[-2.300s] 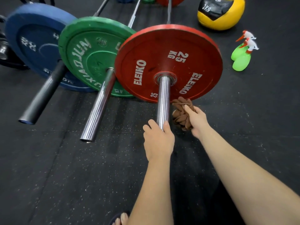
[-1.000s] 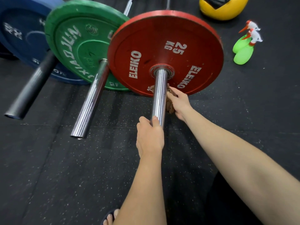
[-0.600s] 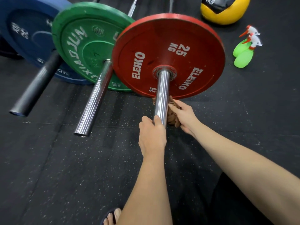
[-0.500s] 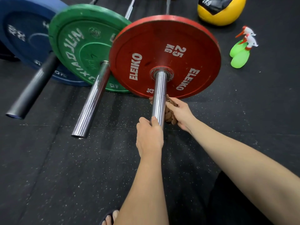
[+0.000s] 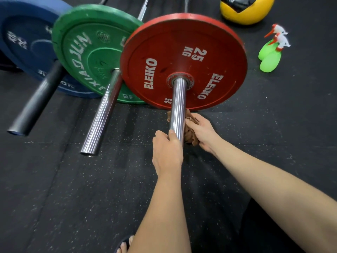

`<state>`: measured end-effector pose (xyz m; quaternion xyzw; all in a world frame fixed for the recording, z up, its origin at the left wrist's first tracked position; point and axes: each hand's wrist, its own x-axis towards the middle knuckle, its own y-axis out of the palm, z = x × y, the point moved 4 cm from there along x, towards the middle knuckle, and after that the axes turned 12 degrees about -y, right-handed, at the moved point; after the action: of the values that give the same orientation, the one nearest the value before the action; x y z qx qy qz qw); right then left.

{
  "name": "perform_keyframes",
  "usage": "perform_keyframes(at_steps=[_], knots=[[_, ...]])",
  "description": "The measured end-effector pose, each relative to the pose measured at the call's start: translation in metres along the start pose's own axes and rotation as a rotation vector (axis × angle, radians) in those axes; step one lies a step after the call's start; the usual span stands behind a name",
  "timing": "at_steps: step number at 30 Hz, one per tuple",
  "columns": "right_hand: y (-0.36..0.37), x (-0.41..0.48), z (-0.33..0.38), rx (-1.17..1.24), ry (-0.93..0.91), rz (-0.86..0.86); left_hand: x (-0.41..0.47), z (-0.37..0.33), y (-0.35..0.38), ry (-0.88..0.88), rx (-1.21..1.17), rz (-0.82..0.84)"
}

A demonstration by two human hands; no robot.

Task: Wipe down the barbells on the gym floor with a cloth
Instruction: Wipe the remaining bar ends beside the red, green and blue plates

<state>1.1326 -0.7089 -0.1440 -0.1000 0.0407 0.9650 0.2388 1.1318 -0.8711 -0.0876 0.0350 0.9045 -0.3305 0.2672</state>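
Note:
Three barbells lie side by side on the black rubber floor. The nearest carries a red 25 kg plate (image 5: 184, 59) with a chrome sleeve (image 5: 178, 105) pointing at me. My left hand (image 5: 166, 152) grips the near end of that sleeve. My right hand (image 5: 202, 132) holds a crumpled brown cloth (image 5: 189, 133) against the sleeve's right underside, just below the red plate. A bit of cloth shows left of the sleeve. To the left stand a green plate (image 5: 87, 52) on a chrome sleeve (image 5: 103, 115) and a blue plate (image 5: 27, 42) on a black sleeve (image 5: 36, 103).
Two green spray bottles (image 5: 271, 52) with white and red heads lie on the floor at the right. A yellow and black medicine ball (image 5: 246, 8) sits at the back. My toes (image 5: 125, 245) show at the bottom edge.
My right hand with the cloth went under the sleeve toward the red plate and has since slid back a little toward the sleeve's end. My left hand has kept its grip.

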Motion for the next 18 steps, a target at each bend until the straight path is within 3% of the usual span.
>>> perform_keyframes(at_steps=[5,12,18], knots=[[0.021,0.012,0.013,0.042,0.063,-0.06,-0.001,0.0,0.0,-0.01,-0.013,0.003],[0.018,-0.043,-0.005,-0.009,0.045,0.145,-0.001,-0.003,-0.002,0.005,0.0,0.007],[0.028,-0.01,0.005,0.037,0.052,0.016,0.0,-0.002,-0.001,-0.006,0.009,0.012]])
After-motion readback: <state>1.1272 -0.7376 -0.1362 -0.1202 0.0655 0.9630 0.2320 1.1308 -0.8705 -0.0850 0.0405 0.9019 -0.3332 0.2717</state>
